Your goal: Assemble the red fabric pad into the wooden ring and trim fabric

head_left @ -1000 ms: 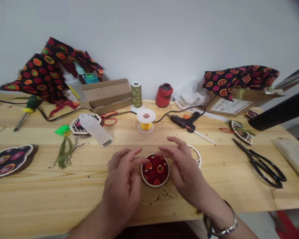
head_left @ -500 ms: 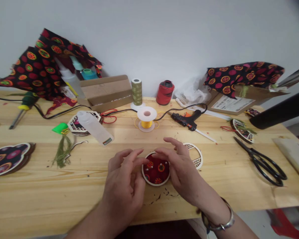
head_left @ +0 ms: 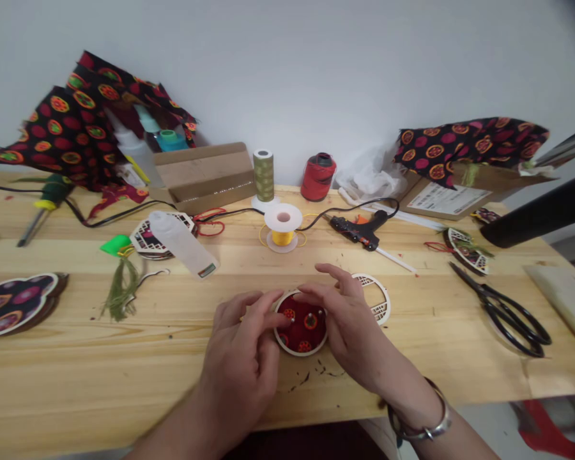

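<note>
A round frame (head_left: 300,345) with a pale rim lies in front of me, filled with dark red patterned fabric. Several small silvery beads (head_left: 311,316) dot the fabric. My left hand (head_left: 242,345) is beside the left rim with its fingers apart, and one fingertip touches the fabric by a bead. Against the upper and right rim, my right hand (head_left: 352,332) holds the frame, its other fingers stretched upward. Partly hidden behind that hand is a pale openwork ring (head_left: 384,297). Both thumbs are partly hidden.
Behind are a yellow thread spool (head_left: 282,236), a glue gun (head_left: 359,230) and a squeeze bottle (head_left: 184,246). Black-handled scissors (head_left: 508,316) lie right. A fabric-covered panel (head_left: 16,303) and a green tassel (head_left: 121,291) are left. A black cylinder (head_left: 541,214) juts in from the right.
My left fingers have shifted slightly over the fabric and now cover the bead nearest the left rim. My right hand stays in place at the frame.
</note>
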A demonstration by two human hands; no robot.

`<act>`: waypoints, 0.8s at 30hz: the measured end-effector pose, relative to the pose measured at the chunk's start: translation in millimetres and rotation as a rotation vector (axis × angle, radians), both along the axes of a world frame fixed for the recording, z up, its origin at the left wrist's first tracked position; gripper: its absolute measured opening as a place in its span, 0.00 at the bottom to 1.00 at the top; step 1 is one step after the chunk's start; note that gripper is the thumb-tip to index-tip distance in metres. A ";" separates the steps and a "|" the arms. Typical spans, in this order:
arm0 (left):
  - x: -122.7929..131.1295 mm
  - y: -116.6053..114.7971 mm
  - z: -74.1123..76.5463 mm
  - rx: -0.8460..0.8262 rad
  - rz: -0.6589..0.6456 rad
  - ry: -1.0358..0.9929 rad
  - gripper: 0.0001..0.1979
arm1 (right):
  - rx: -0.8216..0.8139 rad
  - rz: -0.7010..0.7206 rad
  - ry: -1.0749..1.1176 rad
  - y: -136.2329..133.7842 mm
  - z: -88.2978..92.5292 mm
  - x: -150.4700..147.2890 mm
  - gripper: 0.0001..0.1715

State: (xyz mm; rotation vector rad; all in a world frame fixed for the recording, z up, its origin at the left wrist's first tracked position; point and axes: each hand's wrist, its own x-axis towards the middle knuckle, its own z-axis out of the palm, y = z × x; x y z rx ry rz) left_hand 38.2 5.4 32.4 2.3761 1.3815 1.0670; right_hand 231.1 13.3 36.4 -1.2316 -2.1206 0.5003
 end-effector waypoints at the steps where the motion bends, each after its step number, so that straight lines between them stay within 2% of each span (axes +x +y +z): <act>1: -0.1 0.0 -0.2 0.001 -0.003 0.002 0.22 | 0.006 0.003 -0.001 0.1 0.0 0.1 0.37; 15: 0.2 0.5 -1.3 -0.006 0.001 0.007 0.23 | -0.001 -0.006 0.008 0.4 0.2 -0.6 0.36; 21: 0.3 1.0 -0.3 0.007 -0.003 0.012 0.22 | 0.019 -0.051 0.146 -2.9 5.2 2.7 0.30; 24: -0.3 0.6 -0.2 -0.002 -0.011 0.018 0.22 | 0.013 -0.070 0.145 -8.8 8.9 7.5 0.29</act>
